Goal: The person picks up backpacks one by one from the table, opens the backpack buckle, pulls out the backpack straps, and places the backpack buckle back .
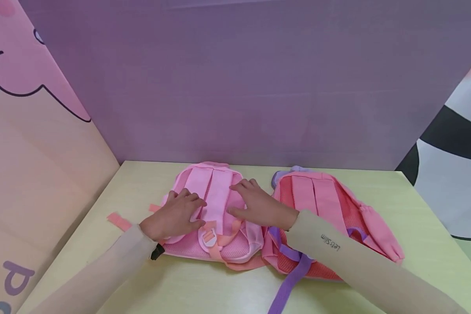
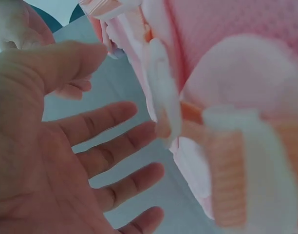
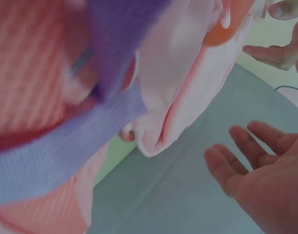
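Note:
A light pink backpack [image 1: 221, 185] lies with its shoulder straps facing up, left of the middle of the table. My left hand [image 1: 174, 218] hovers at its left side, fingers spread and slightly bent, holding nothing. Over its right side is my right hand [image 1: 257, 205], thumb apart from the fingers, nothing gripped. An orange strap with a white buckle [image 1: 209, 237] lies on the backpack's lower part. Both wrist views show relaxed, empty fingers beside the bags; whether any fingertip touches the fabric I cannot tell.
To the right lies a coral pink backpack [image 1: 325, 187] with purple straps, partly under my right sleeve [image 1: 329, 248]. A purple strap [image 1: 292, 283] trails toward the table's front. A purple panel [image 1: 259, 87] stands behind the table [image 1: 408, 209], with printed panels at both sides.

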{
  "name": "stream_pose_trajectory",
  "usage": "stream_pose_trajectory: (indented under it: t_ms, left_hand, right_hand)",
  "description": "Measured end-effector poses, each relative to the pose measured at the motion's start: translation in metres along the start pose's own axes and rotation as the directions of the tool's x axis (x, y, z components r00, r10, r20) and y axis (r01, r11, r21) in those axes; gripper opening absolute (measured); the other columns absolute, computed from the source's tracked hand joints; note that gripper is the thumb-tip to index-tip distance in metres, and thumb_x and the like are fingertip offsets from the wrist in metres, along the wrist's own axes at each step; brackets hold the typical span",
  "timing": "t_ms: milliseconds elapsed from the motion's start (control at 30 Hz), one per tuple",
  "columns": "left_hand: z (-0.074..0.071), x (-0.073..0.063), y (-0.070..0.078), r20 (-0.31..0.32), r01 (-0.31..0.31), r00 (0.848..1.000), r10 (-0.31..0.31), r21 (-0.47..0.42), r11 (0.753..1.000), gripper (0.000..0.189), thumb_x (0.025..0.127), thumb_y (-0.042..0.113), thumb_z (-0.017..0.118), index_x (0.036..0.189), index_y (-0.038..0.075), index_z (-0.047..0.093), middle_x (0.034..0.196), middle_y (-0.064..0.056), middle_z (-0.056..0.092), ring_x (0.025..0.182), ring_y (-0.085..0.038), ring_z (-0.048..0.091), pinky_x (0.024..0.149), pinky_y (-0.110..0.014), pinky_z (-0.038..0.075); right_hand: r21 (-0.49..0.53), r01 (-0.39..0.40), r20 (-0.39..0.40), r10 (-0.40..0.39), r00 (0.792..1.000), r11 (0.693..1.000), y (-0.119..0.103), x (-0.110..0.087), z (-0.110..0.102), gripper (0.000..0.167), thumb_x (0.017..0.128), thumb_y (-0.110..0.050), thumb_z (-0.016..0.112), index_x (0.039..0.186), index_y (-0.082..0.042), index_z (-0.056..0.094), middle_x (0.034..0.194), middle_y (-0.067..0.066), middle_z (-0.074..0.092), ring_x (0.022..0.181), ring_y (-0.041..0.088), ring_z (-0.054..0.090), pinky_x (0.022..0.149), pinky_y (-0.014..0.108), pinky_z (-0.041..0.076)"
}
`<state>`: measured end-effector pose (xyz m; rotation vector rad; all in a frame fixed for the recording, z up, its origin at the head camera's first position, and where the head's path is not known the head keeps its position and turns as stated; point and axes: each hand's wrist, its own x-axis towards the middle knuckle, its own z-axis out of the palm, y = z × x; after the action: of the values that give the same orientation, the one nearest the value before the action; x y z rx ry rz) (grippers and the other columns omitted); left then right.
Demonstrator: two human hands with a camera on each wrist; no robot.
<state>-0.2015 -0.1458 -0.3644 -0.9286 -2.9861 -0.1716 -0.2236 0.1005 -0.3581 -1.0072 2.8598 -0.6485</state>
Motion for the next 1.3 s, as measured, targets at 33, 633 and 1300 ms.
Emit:
stream_pose_trajectory:
  t_ms: [33, 633, 1300]
  left_hand:
    - [0.001, -0.001, 0.0, 0.013, 0.003, 1.0, -0.003, -0.004, 1.0, 0.043, 0.083, 0.037, 0.071, 0.117, 0.013, 0.064, 0.108, -0.001, 0.059, 0.102, -0.022, 0.047, 0.082, -0.045, 0.031]
    - [0.015, -0.003, -0.003, 0.035, 0.019, 0.999, -0.018, -0.021, 1.0, 0.02, 0.076, 0.026, 0.079, 0.095, 0.023, 0.07, 0.089, 0.008, 0.056, 0.087, -0.014, 0.044, 0.076, -0.038, 0.028]
    - [0.015, -0.004, -0.006, -0.005, -0.045, 0.999, 0.045, -0.07, 0.997, 0.018, 0.077, 0.022, 0.078, 0.092, 0.018, 0.068, 0.084, 0.009, 0.059, 0.082, -0.013, 0.043, 0.076, -0.039, 0.027]
  right_hand:
    - [0.006, 0.005, 0.015, -0.005, 1.0, 1.0, -0.002, 0.002, 0.002, 0.061, 0.088, -0.039, 0.063, 0.134, -0.003, 0.047, 0.129, 0.011, 0.047, 0.117, 0.025, 0.039, 0.095, 0.04, 0.04]
    - [0.057, 0.086, 0.092, -0.091, 0.992, 0.995, -0.014, 0.013, 0.03, 0.039, 0.083, -0.031, 0.072, 0.112, -0.005, 0.063, 0.1, 0.002, 0.059, 0.092, 0.014, 0.051, 0.082, 0.026, 0.044]
    - [0.076, 0.207, 0.111, -0.215, 0.97, 0.975, -0.025, 0.023, 0.037, 0.029, 0.087, -0.028, 0.068, 0.106, -0.006, 0.064, 0.089, 0.001, 0.06, 0.079, 0.013, 0.051, 0.073, 0.023, 0.042]
